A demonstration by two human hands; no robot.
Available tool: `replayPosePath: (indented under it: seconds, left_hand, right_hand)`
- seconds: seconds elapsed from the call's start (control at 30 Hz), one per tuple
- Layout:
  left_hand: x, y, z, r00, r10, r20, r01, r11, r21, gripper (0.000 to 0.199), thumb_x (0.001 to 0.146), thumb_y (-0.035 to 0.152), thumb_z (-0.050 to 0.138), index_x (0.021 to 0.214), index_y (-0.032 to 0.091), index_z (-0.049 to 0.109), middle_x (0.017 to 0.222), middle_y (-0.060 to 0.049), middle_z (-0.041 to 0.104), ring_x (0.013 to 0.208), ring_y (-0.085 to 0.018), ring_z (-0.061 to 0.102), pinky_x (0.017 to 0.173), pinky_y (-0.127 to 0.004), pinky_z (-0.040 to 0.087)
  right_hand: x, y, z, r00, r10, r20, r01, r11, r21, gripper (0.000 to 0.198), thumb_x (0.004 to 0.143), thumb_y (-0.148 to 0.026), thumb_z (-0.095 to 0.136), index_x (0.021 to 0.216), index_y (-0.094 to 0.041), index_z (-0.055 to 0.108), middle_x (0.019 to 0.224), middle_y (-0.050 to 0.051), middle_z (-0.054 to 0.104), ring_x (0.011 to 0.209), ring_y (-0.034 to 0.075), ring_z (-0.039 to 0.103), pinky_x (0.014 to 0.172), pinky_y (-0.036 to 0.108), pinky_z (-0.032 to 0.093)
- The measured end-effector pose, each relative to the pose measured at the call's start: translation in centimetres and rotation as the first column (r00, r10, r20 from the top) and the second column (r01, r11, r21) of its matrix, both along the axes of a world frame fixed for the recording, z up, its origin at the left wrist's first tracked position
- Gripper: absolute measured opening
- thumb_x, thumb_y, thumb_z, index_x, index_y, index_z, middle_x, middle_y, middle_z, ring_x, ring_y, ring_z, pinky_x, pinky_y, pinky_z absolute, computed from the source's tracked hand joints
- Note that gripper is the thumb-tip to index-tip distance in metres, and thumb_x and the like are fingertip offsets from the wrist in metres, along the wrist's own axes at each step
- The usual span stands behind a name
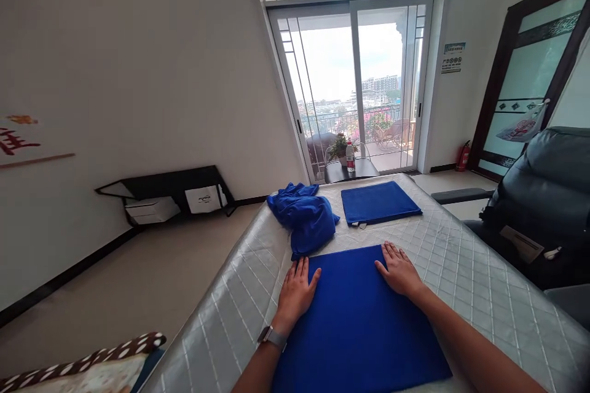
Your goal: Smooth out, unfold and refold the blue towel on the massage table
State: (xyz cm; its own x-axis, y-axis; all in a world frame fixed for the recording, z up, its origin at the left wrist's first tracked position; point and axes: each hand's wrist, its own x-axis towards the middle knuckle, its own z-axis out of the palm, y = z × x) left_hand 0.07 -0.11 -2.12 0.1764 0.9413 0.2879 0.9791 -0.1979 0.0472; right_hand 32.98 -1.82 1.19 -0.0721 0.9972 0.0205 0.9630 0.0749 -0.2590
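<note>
Left hand (295,296) and right hand (400,273) lie palm down, fingers near together, thumbs splayed inward, pinching nothing. Flat blue cloth (354,319) sits under and between them: left fingers on its left edge near the far corner, right fingers at the far right corner. Just past the left fingertips, crumpled blue cloth (306,218); beyond the right hand, well apart from its fingers, folded blue cloth (380,201). All on quilted silver mattress (488,282).
</note>
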Motion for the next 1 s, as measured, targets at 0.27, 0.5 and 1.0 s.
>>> replayPosePath:
  seconds: [0.27,0.5,1.0]
  left_hand:
    - [0.3,-0.2,0.9,1.0,0.021,-0.021,-0.023,0.994,-0.103,0.073,0.099,0.059,0.015,0.151,0.012,0.034,0.156,-0.016,0.037,0.144,-0.031,0.033,0.114,-0.047,0.03]
    - [0.6,-0.1,3.7,0.983,-0.076,-0.165,0.043,0.979,-0.198,0.066,0.098,0.061,0.021,0.145,0.022,0.045,0.149,-0.015,0.047,0.136,-0.034,0.045,0.107,-0.049,0.037]
    - [23.5,-1.7,5.3,0.913,-0.369,0.173,0.376,0.927,-0.008,0.053,0.102,0.048,0.029,0.143,0.021,0.049,0.15,-0.007,0.049,0.14,-0.024,0.039,0.118,-0.041,0.03]
  right_hand:
    - [0.1,-0.2,0.3,1.0,0.001,-0.017,-0.001,1.0,0.014,0.077,0.097,-0.059,0.017,0.156,-0.007,0.019,0.162,0.013,0.018,0.15,0.021,0.01,0.121,0.039,0.004]
    - [0.3,-0.5,0.5,1.0,0.003,-0.028,-0.003,1.0,0.019,0.076,0.098,-0.055,0.019,0.156,-0.007,0.018,0.162,0.013,0.016,0.15,0.022,0.01,0.121,0.039,0.004]
    - [1.0,0.3,-2.3,0.992,0.108,0.062,-0.114,0.988,0.106,0.07,0.092,-0.036,0.037,0.156,-0.011,0.021,0.163,0.01,0.015,0.15,0.026,0.009,0.121,0.044,0.008]
